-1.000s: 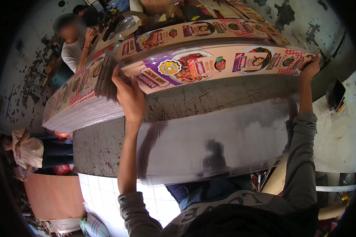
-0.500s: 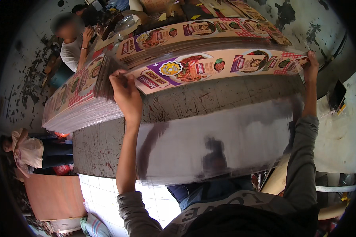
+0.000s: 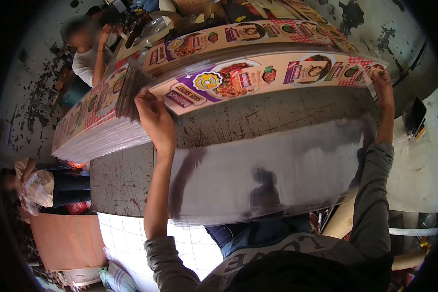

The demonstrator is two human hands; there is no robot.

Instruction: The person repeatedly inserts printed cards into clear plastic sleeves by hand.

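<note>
The long printed strip [image 3: 265,80] spans the far part of the scratched table [image 3: 119,182], bowed between both hands. The left hand [image 3: 155,119] grips its left end, fingers curled, the forearm rising nearly straight. The right hand [image 3: 383,90] grasps the right end, arm reaching farther out. Nearer the body lies a shiny sheet [image 3: 219,182]; a pile of strips [image 3: 95,117] stands beside the left hand.
</note>
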